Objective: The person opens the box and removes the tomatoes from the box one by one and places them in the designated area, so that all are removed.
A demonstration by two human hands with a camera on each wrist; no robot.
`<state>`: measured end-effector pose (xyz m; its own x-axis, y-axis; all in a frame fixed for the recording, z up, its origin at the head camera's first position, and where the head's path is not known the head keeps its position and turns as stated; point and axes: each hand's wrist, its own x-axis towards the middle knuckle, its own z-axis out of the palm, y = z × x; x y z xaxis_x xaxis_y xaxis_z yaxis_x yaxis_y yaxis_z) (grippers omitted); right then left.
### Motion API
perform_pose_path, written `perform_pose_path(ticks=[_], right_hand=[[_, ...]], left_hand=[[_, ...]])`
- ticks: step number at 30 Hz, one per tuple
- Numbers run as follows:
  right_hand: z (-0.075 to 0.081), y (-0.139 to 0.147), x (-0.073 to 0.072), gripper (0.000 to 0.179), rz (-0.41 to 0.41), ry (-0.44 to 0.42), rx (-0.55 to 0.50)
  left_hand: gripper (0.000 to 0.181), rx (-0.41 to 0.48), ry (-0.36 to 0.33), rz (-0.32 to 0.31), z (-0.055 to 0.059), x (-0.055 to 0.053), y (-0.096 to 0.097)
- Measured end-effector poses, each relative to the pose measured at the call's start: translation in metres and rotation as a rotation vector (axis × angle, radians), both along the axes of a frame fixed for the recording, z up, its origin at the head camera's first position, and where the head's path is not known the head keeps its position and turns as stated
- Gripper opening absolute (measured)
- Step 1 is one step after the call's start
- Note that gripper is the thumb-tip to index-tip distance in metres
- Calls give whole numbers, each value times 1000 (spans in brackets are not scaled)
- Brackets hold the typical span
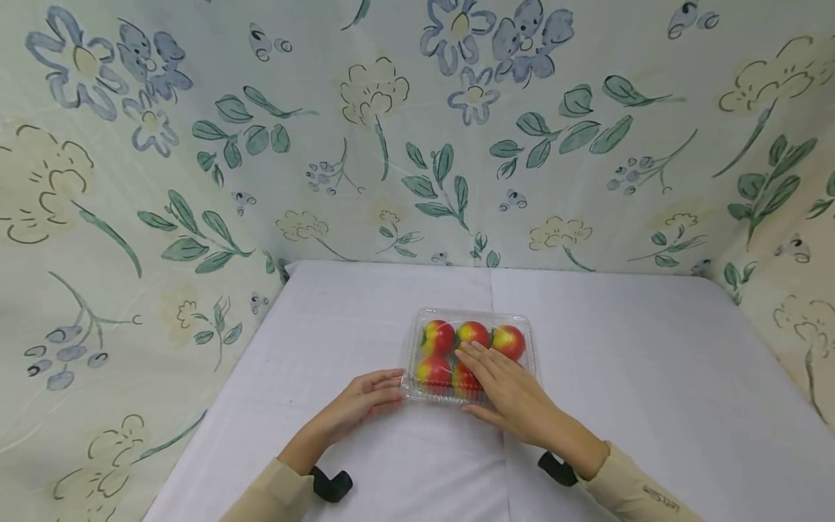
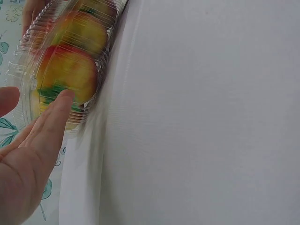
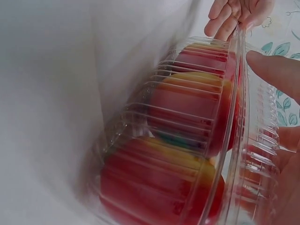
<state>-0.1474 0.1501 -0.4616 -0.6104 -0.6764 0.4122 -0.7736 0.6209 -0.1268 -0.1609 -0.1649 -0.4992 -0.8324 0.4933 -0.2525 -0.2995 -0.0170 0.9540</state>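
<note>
A clear plastic clamshell box (image 1: 483,314) sits on the white cloth, its lid down over several red-and-yellow fruits (image 1: 438,338). My left hand (image 1: 357,403) touches the box's front left corner with straight fingers. Across the lid rests my right hand (image 1: 518,397), fingers extended over the front right fruits and partly hiding them. Its thumb (image 3: 276,75) lies along the front rim in the right wrist view. Ribbed side walls and green patches on a fruit (image 2: 70,70) show in the left wrist view, beside the left fingertips.
A white cloth (image 1: 620,362) with a fold line covers the table. Floral fabric (image 1: 417,145) hangs behind it and on both sides. Black wrist mounts (image 1: 333,484) sit under both forearms, near the beige sleeves (image 1: 270,493).
</note>
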Motion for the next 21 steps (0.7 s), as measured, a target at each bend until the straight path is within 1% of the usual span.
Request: perform_pose_path(ticks=[7,16,21], right_hand=[[1,0,0,88,-16,-19,10],[0,-1,-2,80,-15,-14,19],[0,-2,-2,74,-22,-33,40]], left_hand=[[54,58,-56,1,0,2,0],[51,78,-79,32,1,2,2],[52,95,-76,37,0,3,3]])
